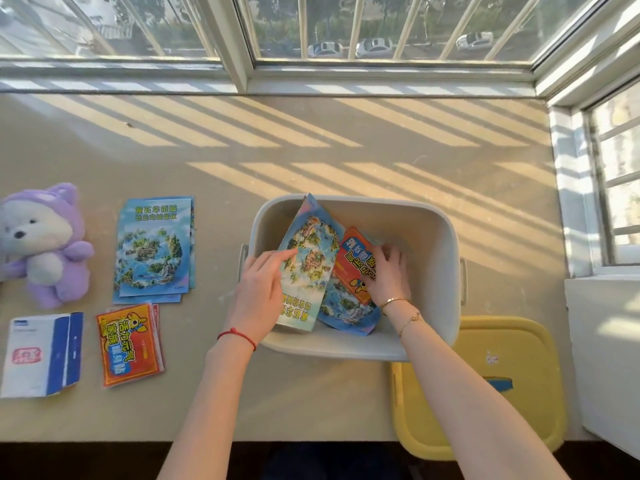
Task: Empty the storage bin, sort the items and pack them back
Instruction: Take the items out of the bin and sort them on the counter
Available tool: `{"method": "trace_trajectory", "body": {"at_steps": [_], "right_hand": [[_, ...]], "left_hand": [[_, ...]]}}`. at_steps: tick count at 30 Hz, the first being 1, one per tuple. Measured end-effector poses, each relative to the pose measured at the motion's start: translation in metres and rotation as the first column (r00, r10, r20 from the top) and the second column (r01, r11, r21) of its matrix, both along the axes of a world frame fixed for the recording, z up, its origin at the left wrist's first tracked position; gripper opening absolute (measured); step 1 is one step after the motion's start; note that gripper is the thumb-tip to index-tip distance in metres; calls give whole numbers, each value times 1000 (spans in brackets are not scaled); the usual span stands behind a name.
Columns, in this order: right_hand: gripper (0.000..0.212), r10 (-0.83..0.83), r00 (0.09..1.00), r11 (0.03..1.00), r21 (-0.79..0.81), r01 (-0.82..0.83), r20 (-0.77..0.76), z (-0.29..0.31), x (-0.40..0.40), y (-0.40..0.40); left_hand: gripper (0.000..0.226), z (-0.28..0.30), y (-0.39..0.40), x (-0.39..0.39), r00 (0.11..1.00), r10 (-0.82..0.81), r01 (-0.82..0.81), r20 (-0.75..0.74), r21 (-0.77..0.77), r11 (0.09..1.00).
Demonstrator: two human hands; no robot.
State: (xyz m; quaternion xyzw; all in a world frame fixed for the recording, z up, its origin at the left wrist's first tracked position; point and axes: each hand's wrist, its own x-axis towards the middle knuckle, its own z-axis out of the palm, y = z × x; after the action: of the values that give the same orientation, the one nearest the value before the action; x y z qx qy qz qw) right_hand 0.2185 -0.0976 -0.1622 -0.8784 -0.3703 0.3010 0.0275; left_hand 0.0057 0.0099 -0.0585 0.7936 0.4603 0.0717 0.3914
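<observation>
A beige tabletop [311, 161] carries a grey bin [433, 244], with a yellow lid [512, 341] lying beside it. A blue map leaflet [308, 261] is held tilted in the bin by the left hand [259, 289]. An orange packet [353, 261] in the bin is pressed by the right hand [388, 271], its fingers [389, 252] loosely spread. Sorted leaflets [154, 247], packets [130, 344], a white box [38, 355] and a purple plush bear [45, 244] lie at the left

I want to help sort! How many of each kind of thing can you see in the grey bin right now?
Blue paper map leaflets: 2
Red-and-orange packets: 1
Total: 3 showing in the grey plastic bin; more may hide underneath.
</observation>
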Motion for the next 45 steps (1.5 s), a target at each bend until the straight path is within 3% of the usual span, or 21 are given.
{"method": "trace_trajectory", "body": {"at_steps": [4,11,14,24,37,45], "right_hand": [[57,15,999,1000,-2,-15,39,0,-4,4],[40,-205,941,962,122,244,-268,21,-1,-6],[43,-255,890,913,208,350,-377,45,-1,-19],[53,-117,850,721,544,428,-514,155,-23,-69],[58,114,799,728,597,337,-590,219,-102,-80],[57,170,767,740,594,315,-619,225,-168,-33]], "left_hand": [[44,-1,-7,-4,999,38,-37,36,-30,999],[44,6,-13,-12,983,131,-112,128,-150,982],[45,15,-16,-17,972,174,-146,158,-179,973],[42,83,-45,-47,914,304,-248,269,-221,943],[45,143,-110,-140,799,518,-438,305,-295,849],[45,144,-74,-212,714,609,-518,346,-324,791]]}}
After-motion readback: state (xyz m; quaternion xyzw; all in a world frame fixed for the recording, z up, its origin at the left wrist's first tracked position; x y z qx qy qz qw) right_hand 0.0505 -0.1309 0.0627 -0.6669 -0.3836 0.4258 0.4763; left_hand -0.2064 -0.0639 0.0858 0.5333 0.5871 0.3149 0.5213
